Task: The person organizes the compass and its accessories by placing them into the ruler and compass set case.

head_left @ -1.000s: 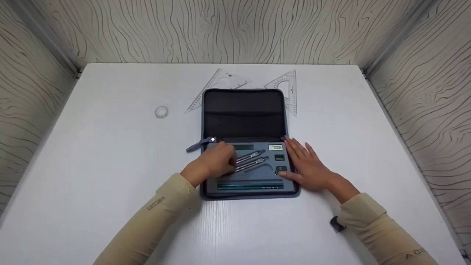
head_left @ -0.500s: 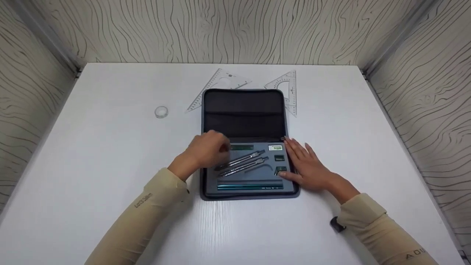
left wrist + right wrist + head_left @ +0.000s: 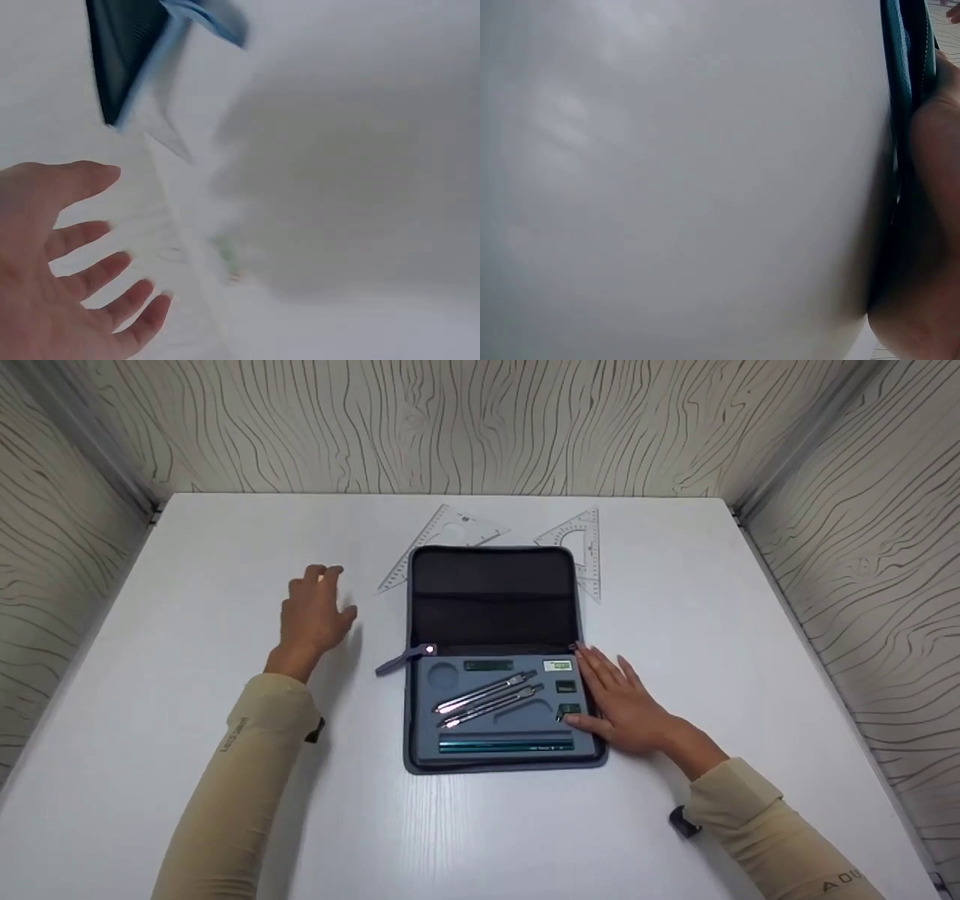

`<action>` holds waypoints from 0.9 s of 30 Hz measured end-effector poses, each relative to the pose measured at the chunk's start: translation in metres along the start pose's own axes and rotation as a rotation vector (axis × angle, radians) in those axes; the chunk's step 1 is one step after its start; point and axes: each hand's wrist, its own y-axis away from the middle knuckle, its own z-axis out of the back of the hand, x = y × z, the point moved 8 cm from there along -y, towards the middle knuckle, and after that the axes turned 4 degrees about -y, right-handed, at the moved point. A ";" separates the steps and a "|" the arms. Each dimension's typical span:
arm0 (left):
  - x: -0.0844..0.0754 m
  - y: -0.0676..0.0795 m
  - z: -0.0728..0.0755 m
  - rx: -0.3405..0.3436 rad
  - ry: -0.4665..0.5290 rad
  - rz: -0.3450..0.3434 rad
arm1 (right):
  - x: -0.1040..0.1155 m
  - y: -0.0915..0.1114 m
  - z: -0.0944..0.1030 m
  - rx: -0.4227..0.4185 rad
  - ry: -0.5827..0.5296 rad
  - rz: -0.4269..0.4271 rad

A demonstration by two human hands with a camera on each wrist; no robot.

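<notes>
A zip case [image 3: 506, 765] lies unfolded on the white table in the head view. Two slim silver drawing compasses [image 3: 487, 694] lie slantwise in its grey insert, above dark green pencils [image 3: 506, 745]. My right hand [image 3: 626, 709] rests flat along the case's right edge, thumb touching a small green sharpener-like block [image 3: 568, 711]. Left of the case, my left hand [image 3: 309, 611] reaches out with spread fingers and holds nothing. It covers the spot of the clear ring-shaped roll. The left wrist view shows a small blurred clear item [image 3: 227, 259] beyond the fingertips.
Two transparent set squares [image 3: 442, 544] lie partly under the case's raised-side lid [image 3: 495, 600]. A strap [image 3: 401, 660] sticks out at the left of the hinge. The insert also holds a green strip [image 3: 489, 666], a white-and-green eraser-like block [image 3: 557, 666] and a bare round recess [image 3: 444, 675].
My left hand has left the compasses' lower ends, moved up and left out of the case, and spread its fingers over the ring-shaped roll's spot. My right hand stays on the case edge.
</notes>
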 end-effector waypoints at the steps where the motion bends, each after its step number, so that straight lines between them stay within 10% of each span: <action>1: 0.009 -0.001 -0.004 0.022 -0.001 0.034 | 0.000 0.000 -0.001 0.001 0.000 0.001; 8: 0.039 0.000 -0.025 0.152 0.006 0.114 | 0.002 -0.001 -0.002 -0.008 0.004 0.010; 20: 0.031 0.007 -0.019 0.048 0.059 0.089 | 0.002 0.000 0.000 -0.009 -0.003 0.012; 27: 0.024 0.014 -0.021 0.109 0.031 0.113 | 0.001 0.000 0.000 -0.014 0.000 0.016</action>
